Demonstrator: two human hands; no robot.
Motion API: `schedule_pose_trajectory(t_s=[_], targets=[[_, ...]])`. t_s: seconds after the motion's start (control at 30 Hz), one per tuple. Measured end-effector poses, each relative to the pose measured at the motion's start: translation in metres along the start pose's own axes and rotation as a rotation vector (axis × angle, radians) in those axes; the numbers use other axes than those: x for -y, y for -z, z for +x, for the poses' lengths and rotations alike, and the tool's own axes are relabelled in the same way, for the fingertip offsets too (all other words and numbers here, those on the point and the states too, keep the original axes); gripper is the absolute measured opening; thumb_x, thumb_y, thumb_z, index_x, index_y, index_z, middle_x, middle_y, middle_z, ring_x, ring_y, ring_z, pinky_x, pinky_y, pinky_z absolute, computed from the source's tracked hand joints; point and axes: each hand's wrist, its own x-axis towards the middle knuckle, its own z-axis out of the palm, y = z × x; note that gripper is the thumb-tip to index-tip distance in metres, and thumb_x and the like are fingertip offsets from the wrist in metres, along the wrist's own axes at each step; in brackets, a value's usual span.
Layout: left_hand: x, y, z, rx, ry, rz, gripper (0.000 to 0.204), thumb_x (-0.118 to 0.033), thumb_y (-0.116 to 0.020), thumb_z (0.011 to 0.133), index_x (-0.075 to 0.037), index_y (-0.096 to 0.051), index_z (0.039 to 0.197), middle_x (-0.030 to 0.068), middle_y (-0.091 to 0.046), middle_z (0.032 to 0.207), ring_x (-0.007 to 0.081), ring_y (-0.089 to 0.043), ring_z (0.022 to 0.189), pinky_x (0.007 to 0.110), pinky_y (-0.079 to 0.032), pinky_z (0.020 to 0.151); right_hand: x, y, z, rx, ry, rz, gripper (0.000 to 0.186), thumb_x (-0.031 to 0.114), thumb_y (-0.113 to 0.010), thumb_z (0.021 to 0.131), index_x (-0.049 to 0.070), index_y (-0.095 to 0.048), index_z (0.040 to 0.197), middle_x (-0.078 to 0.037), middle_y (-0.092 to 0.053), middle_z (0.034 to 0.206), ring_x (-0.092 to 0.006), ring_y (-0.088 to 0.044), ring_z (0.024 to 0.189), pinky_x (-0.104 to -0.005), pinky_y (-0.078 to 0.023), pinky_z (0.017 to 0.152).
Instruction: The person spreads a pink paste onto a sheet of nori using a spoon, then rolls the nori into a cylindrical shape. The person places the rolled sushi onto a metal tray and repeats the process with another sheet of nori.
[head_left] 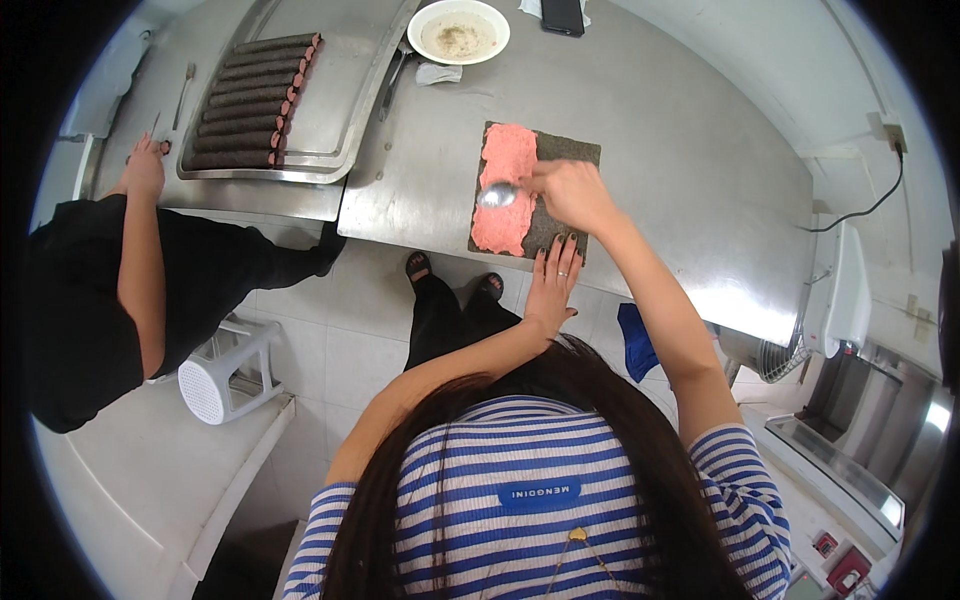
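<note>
A dark green seaweed sheet [566, 150] lies flat on the steel table. Pink paste [508, 150] covers its left part in a broad band, while the right side stays bare. My right hand [575, 195] is closed round the handle of a metal spoon [497, 195], whose bowl rests on the paste. At the sheet's near right corner my left hand [555, 275] presses down with its fingers stretched out and slightly apart; it holds nothing.
To the left, a metal tray [335, 150] holds several seaweed rolls [250, 98] with pink ends. Behind the sheet are a white bowl [458, 32] of cloudy liquid and a dark phone [562, 16]. A co-worker's hand [146, 165] is at the far left, near a white stool [215, 385].
</note>
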Motion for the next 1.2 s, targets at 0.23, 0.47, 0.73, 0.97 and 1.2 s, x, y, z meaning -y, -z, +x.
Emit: schedule_pose_trajectory(t_s=[0.23,0.47,0.73,0.97,1.2], targets=[[0.0,0.002,0.0,0.0,0.002,-0.026,0.104,-0.065,-0.063,0.073,-0.006,-0.024,0.148,0.0195,-0.008,0.156,0.0381,-0.008,0.144,0.053,-0.017,0.113,-0.019,0.01,0.02,-0.098,-0.129,-0.067,0.034,0.007,-0.054,0.076,0.018,-0.071,0.104,-0.004,-0.062,0.084,-0.0263,-0.064,0.077,-0.0412,-0.051,0.06],[-0.002,0.0,0.0,0.006,0.004,-0.025,0.105,-0.065,-0.064,0.071,-0.005,-0.025,0.147,0.0201,-0.01,0.156,0.0384,-0.012,0.143,0.053,-0.017,0.113,-0.003,0.005,-0.026,0.044,-0.044,0.015,0.038,0.001,-0.055,0.072,0.018,-0.073,0.102,-0.003,-0.065,0.089,-0.0268,-0.065,0.081,-0.0413,-0.053,0.065],[-0.002,-0.001,-0.001,-0.017,0.0,-0.018,0.104,-0.065,-0.063,0.072,-0.004,-0.025,0.147,0.0209,-0.009,0.156,0.0391,-0.011,0.143,0.053,-0.015,0.113,-0.042,0.011,0.017,-0.194,-0.161,-0.07,0.034,0.005,-0.054,0.075,0.017,-0.072,0.102,-0.003,-0.062,0.081,-0.027,-0.064,0.076,-0.0415,-0.051,0.06],[-0.003,-0.003,0.002,0.034,0.005,-0.033,0.104,-0.065,-0.063,0.073,-0.004,-0.024,0.148,0.0212,-0.008,0.156,0.0395,-0.01,0.143,0.053,-0.014,0.114,-0.019,-0.006,-0.026,-0.109,-0.031,0.008,0.033,0.003,-0.055,0.075,0.015,-0.072,0.101,-0.004,-0.062,0.082,-0.0275,-0.063,0.078,-0.0407,-0.052,0.062],[-0.002,-0.001,0.001,0.012,0.001,-0.019,0.105,-0.066,-0.063,0.072,-0.005,-0.023,0.148,0.0209,-0.007,0.156,0.0393,-0.009,0.143,0.052,-0.014,0.114,-0.053,0.001,0.012,-0.179,-0.233,-0.105,0.032,0.004,-0.057,0.074,0.016,-0.072,0.098,-0.003,-0.064,0.088,-0.0256,-0.065,0.083,-0.041,-0.053,0.066]])
